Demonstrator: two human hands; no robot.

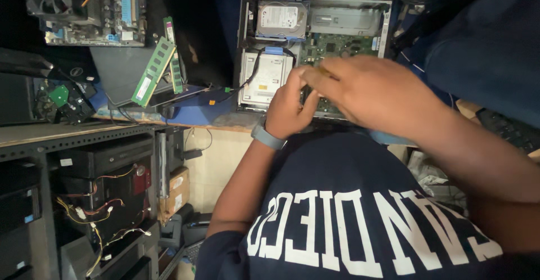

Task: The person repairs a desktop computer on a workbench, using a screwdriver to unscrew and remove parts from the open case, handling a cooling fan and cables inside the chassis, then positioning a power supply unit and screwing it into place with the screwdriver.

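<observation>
Blue bench (194,113): open computer case (315,49), white-labelled drive (281,18); left hand (287,108), right hand (371,91) curled together, grip unclear.

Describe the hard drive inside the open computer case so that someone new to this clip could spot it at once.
Find the open computer case lying on the blue bench top, just beyond the person's two hands. The hard drive sits in its upper left corner, above the pale optical drive. It is the silver metal box with a white label, unlike the green motherboard beside it.
</observation>
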